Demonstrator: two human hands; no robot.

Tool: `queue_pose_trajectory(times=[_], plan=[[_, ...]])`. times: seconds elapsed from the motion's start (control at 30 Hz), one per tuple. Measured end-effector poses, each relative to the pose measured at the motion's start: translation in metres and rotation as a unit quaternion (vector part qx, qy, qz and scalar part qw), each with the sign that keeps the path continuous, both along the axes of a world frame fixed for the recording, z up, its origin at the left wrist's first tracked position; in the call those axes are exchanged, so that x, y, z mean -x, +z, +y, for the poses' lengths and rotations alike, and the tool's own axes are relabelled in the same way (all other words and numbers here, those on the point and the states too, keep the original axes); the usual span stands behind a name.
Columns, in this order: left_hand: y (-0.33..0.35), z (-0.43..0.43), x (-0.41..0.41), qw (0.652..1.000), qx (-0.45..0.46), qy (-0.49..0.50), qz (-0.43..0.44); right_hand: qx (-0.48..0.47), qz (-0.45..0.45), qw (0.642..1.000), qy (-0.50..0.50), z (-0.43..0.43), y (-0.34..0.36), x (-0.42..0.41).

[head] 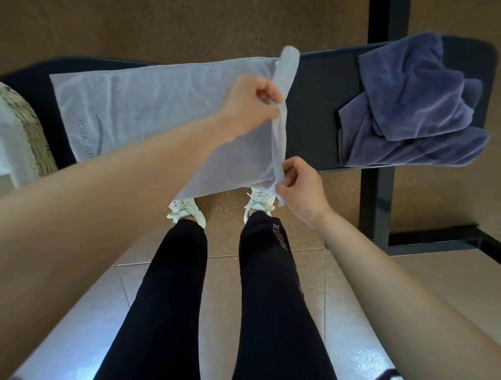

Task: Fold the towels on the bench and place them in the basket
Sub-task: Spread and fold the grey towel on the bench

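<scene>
**Light grey towel** (160, 106): spread lengthwise over the left half of the dark bench (316, 114), near long edge hanging off the bench's front. Right short edge lifted off the seat and pinched in two places.
- Left hand (249, 106): thumb and curled fingers closed on that edge about midway along.
- Right hand (300, 187): thumb and forefinger closed on the near corner, lower than the seat, above the white shoes (258, 202).
- Both hands at the towel's right end, near each other, joined by the raised edge.

**Appearance:** pale grey-blue, thin, lightly creased. Raised edge rolled into a narrow strip, its far end standing up past the bench's back edge. Grey print "YOGA FIT" with a curved mark near the left near corner.

**Dark blue towel** (412, 103): crumpled heap on the bench's right end, well apart from both hands.

**Woven basket** (20, 120): at the bench's left end, pale lining at the rim.

**Obscured:** rest of the lettering and part of the hanging edge covered by the left forearm. Basket cut off by the frame edge, contents not visible.
</scene>
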State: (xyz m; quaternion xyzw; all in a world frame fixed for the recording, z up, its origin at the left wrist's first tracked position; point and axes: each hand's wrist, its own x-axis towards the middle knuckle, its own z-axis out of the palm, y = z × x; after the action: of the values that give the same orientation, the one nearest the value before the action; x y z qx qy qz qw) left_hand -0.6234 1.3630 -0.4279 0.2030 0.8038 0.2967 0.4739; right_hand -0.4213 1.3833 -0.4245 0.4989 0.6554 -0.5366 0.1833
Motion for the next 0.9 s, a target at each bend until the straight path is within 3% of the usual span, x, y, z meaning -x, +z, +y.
queue_pose_trajectory(times=[0.07, 0.23, 0.5, 0.63, 0.9], plan=[[0.004, -0.012, 0.013, 0.995, -0.024, 0.083, -0.058, -0.007, -0.012, 1.000, 0.002, -0.013, 0.003, 0.002], [0.006, -0.074, 0.057, 0.974, -0.042, 0.161, -0.156, -0.020, -0.005, 0.998, 0.055, -0.052, 0.014, 0.019], [0.019, -0.197, 0.133, 0.990, 0.046, 0.123, -0.044, 0.005, 0.045, 0.993, 0.105, -0.139, 0.022, 0.080], [0.023, -0.238, 0.164, 0.996, 0.035, 0.073, 0.048, 0.025, 0.075, 0.988, 0.131, -0.190, 0.023, 0.113], [0.007, -0.300, 0.215, 0.989, 0.047, -0.029, 0.136, 0.054, 0.097, 0.984, 0.140, -0.269, 0.017, 0.172]])
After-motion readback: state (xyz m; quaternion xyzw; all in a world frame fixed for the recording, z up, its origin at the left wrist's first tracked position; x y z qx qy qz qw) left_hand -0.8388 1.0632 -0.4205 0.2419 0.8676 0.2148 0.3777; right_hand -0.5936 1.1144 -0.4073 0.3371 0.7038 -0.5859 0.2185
